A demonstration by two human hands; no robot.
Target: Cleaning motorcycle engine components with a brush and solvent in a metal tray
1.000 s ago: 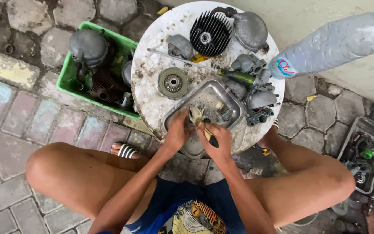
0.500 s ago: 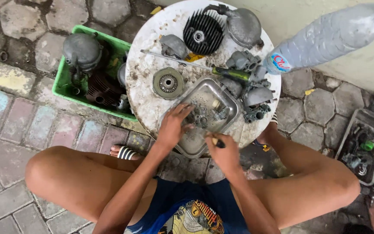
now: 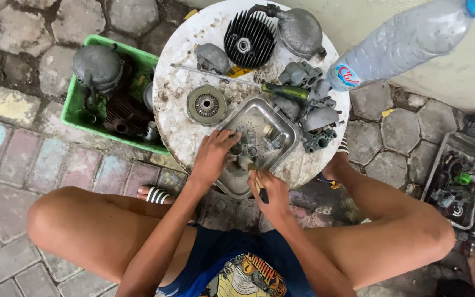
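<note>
Nearest, bare knees spread wide over paving stones, a striped sandal (image 3: pixel 155 195) just showing by the left leg.

Right hand (image 3: pixel 270 192) closed around a small dark-handled brush (image 3: pixel 261 190), its working end pointed toward the metal tray (image 3: pixel 281 118). Left hand (image 3: pixel 213 157) curled over a small grey engine part (image 3: pixel 246 146) inside the tray, fingers bent around it, gripping or steadying; exact hold partly hidden by the knuckles. Tray sitting at the near edge of the round white counter (image 3: pixel 174 124), a few more small pieces lying loose in it beside the held part.

Judging by the scene, cleaning well under way but far from finished: one part in hand, several others waiting, grime and rust stains spread across the counter top.

Further out on the counter: a round clutch-like disc (image 3: pixel 206 105) left of the tray, a green-handled screwdriver (image 3: pixel 284 91) beyond it, a cluster of grey castings (image 3: pixel 317 124) to the right, all apart from the tray. At the far edge, a black finned cylinder head (image 3: pixel 248 39) and a rounded grey cover (image 3: pixel 300 30).

Off the counter: a green crate (image 3: pixel 75 107) of dirty engine pieces to the left, a clear plastic bottle (image 3: pixel 408 38) with a blue cap lying tilted at upper right, and another tray of oddments (image 3: pixel 457 176) on the ground at far right.
</note>
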